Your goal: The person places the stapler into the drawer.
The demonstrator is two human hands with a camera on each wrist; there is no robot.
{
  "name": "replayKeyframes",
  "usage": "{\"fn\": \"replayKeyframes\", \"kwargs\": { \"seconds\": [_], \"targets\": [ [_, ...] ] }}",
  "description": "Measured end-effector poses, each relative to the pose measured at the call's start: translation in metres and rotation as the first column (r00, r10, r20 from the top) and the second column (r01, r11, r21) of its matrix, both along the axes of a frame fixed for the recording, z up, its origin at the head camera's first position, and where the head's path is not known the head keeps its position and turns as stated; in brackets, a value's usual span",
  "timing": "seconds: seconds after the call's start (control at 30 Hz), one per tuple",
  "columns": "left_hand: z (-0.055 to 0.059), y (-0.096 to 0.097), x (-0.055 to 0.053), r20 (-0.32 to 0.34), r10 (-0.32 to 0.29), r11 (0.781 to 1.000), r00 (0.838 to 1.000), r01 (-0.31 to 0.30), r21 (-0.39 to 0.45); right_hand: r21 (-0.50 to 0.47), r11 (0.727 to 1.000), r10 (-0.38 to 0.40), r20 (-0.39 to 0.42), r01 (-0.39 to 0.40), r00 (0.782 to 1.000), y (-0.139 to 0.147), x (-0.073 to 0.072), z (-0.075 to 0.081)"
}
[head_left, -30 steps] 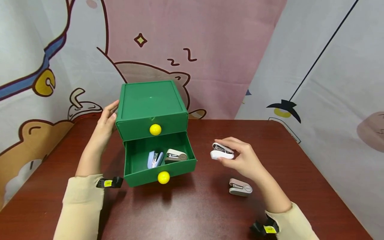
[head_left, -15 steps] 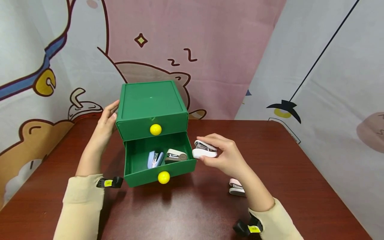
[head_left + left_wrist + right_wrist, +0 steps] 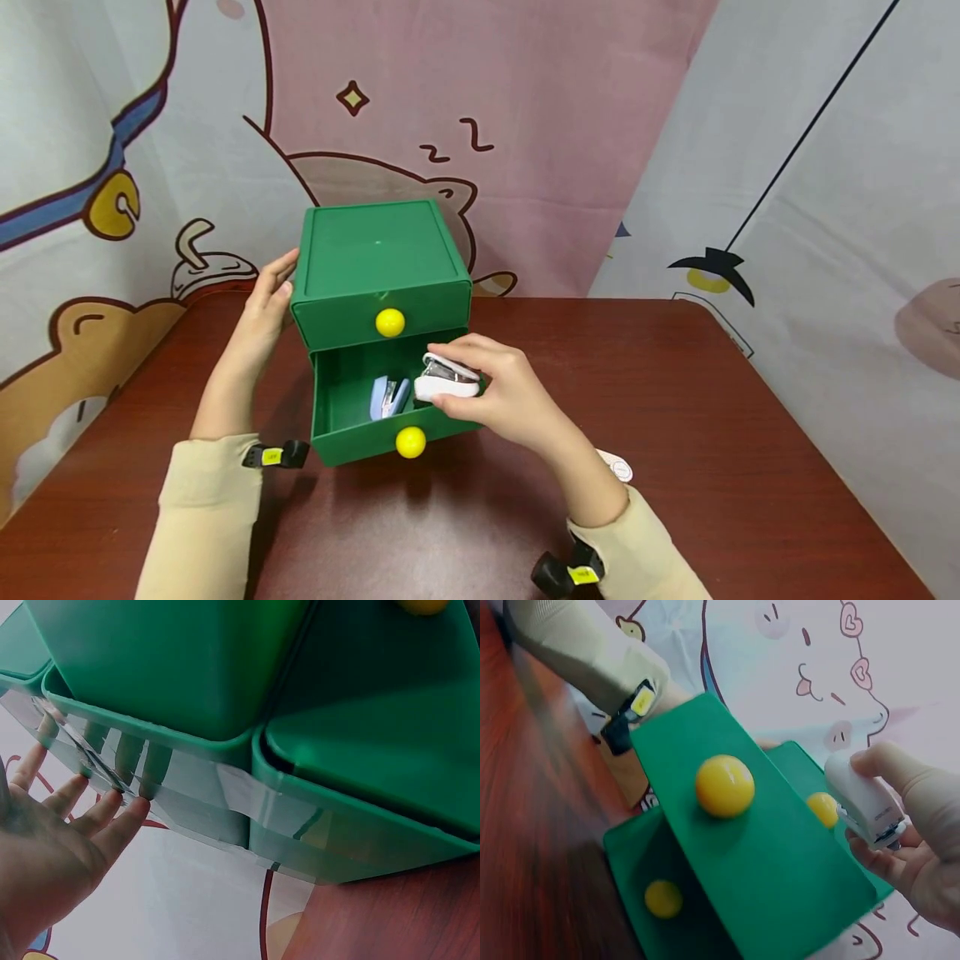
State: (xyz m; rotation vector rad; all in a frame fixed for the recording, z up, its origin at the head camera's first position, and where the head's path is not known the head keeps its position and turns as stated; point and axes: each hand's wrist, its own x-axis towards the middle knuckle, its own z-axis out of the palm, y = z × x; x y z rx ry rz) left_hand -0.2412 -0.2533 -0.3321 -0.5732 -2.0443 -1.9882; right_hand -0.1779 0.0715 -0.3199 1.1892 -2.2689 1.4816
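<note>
A white stapler (image 3: 447, 379) is pinched between the thumb and fingers of my right hand (image 3: 498, 387), over the right side of an open drawer (image 3: 337, 447). Inside that drawer lies a light blue stapler (image 3: 388, 397); a second stapler, cream and grey in the earlier frames, is hidden behind the held one. The drawer belongs to a green cabinet (image 3: 378, 250) with yellow knobs. My left hand (image 3: 266, 308) rests on the cabinet's left side. In the left wrist view, its extended fingers (image 3: 120, 829) touch the translucent side wall.
Another stapler (image 3: 618, 465) lies on the brown table (image 3: 712, 400), mostly covered by my right forearm. In the right wrist view, a further yellow knob (image 3: 664, 899) shows below the open drawer. A patterned cloth (image 3: 555, 150) hangs behind the table.
My right hand has carried the white stapler leftward, from beside the cabinet to over the open drawer. My right forearm now covers most of the stapler on the table. My left hand stays put.
</note>
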Motion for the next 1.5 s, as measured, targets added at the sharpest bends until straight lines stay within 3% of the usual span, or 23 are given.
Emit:
{"fn": "replayKeyframes", "kwargs": {
  "seconds": [0.33, 0.9, 1.2, 1.5],
  "targets": [
    [0.001, 0.0, -0.001, -0.002, 0.003, 1.0, 1.0, -0.003, 0.0, 0.095, 0.995, 0.039, -0.033, -0.036, 0.999, -0.039, -0.001, 0.012],
    [-0.001, 0.002, -0.002, -0.013, 0.006, 1.0, 1.0, -0.006, 0.023, 0.277, 0.96, 0.008, 0.119, -0.041, 0.993, -0.084, -0.004, 0.008],
    [0.0, -0.001, -0.001, -0.01, 0.006, 1.0, 1.0, -0.006, 0.012, 0.34, 0.938, -0.027, 0.272, -0.07, 0.962, -0.099, -0.008, 0.011],
    [0.001, 0.0, 0.0, 0.0, 0.003, 1.0, 1.0, -0.003, 0.011, 0.377, 0.923, -0.036, 0.284, -0.077, 0.958, -0.102, -0.011, 0.007]
  ]
}}
